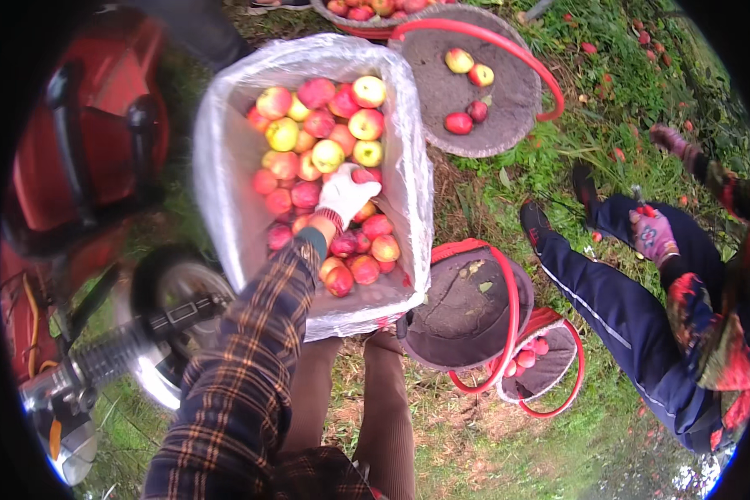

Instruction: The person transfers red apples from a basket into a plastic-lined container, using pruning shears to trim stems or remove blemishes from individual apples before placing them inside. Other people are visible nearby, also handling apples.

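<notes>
My left hand (346,198), in a white glove with a red cuff, reaches down into a box lined with clear plastic (311,319). Its fingers and thumb close around a red apple (364,175). Many red and yellow apples (327,155) lie loosely in the box around the hand. A dark plaid sleeve covers my left forearm and hides part of the box's near left side. My right hand is out of view.
Right of the box stand a grey basket (442,92) with a few apples, a dark basket (467,308) and a smaller basket (554,371) holding apples. A red vehicle (100,125) and wheel are at left. A co-worker's gloved hand (654,235) holds a red-handled tool at right.
</notes>
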Motion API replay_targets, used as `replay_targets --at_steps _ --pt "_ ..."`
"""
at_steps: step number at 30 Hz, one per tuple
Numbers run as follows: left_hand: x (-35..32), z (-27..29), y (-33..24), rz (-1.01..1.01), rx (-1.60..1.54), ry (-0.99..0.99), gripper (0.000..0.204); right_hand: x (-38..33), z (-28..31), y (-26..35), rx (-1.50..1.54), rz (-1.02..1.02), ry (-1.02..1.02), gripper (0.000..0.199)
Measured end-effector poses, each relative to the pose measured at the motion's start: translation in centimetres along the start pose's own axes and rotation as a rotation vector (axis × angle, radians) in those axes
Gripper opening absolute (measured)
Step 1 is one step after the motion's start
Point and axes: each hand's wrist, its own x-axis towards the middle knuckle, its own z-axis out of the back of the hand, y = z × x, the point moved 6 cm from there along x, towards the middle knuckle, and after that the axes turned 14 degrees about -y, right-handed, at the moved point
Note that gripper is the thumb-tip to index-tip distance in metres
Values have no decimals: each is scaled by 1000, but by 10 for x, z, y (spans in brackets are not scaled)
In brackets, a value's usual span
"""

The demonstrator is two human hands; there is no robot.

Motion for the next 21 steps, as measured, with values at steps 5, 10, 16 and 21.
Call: replay_targets --at_steps 5,10,16,21 --pt "-156 60 -39 897 -1297 475 40 -54 -6 4 32 71 105 65" --pt "-285 180 -121 1106 -1646 673 50 -125 -57 11 -326 33 478 64" --pt "-342 302 -212 676 -1590 575 50 -240 -103 -22 -554 -66 754 64" --pt "-372 355 -260 352 -1489 525 55 -296 -108 -32 -669 -100 839 58"
